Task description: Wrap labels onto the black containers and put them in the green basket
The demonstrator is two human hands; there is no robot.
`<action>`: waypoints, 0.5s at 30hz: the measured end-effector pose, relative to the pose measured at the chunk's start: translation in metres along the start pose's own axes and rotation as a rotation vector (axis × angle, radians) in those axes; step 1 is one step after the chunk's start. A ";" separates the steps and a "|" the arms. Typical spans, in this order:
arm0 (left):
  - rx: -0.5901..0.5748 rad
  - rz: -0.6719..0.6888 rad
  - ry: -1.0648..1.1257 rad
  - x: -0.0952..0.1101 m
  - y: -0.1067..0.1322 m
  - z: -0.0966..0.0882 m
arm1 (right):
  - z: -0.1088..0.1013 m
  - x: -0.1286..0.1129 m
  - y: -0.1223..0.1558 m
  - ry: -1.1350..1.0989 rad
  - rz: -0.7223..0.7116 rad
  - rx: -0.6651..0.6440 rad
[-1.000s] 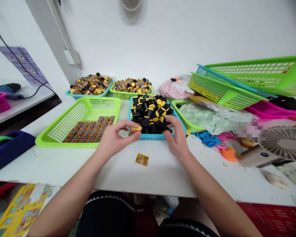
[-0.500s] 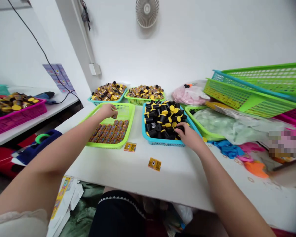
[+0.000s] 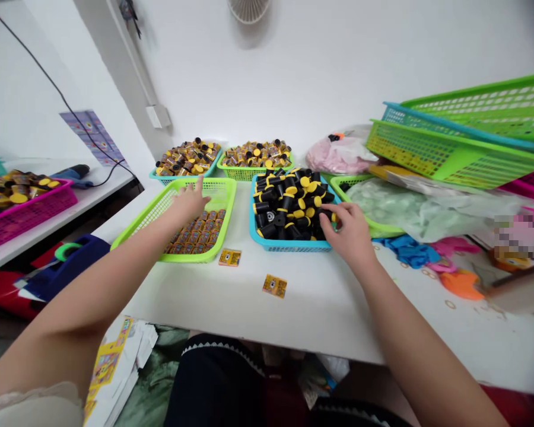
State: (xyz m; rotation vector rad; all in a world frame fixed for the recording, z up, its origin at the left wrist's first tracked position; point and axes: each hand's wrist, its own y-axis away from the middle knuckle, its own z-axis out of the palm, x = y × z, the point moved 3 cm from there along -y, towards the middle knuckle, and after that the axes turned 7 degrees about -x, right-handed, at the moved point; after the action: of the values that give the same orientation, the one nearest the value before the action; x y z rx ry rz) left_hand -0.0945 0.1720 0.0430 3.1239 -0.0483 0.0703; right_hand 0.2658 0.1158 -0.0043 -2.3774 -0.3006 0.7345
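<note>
My left hand (image 3: 189, 203) is over the lime-green basket (image 3: 217, 254), its fingers spread and nothing seen in them. In that basket, small cylinders with printed yellow-brown labels (image 3: 199, 236) stand in tight rows; my forearm covers some of them. At the right edge of the blue basket (image 3: 289, 244), my right hand (image 3: 350, 232) has thumb and fingers apart, its fingertips at the heap of black cylinders with yellow ends (image 3: 289, 203). Two yellow printed label pieces lie on the white table, a nearer one (image 3: 275, 286) and another by the green basket (image 3: 229, 257).
Behind are a blue basket (image 3: 156, 174) and a green basket (image 3: 237, 172), both heaped with labelled cylinders. To the right, stacked baskets (image 3: 427, 155) lean above plastic bags (image 3: 391, 204). A magenta basket (image 3: 31, 216) stands on the left table. Blue and orange pieces (image 3: 460, 286) lie right.
My left hand has opened; the cylinder it held over the green basket is out of its fingers. My right thumb and fingers have spread at the black heap. The view has tilted down slightly.
</note>
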 end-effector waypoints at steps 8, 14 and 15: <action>0.075 0.766 0.003 0.130 0.173 0.113 | 0.004 0.005 0.001 0.022 0.010 -0.043; 0.185 0.761 -0.255 0.118 0.238 0.147 | 0.005 0.006 0.001 -0.038 -0.068 -0.021; 0.185 0.788 -0.273 0.114 0.244 0.141 | 0.005 0.005 0.001 -0.044 -0.080 -0.020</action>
State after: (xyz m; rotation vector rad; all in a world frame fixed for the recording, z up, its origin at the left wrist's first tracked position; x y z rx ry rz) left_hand 0.0177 -0.0774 -0.0886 3.0331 -1.3204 -0.3583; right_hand 0.2674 0.1195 -0.0107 -2.3557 -0.4209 0.7499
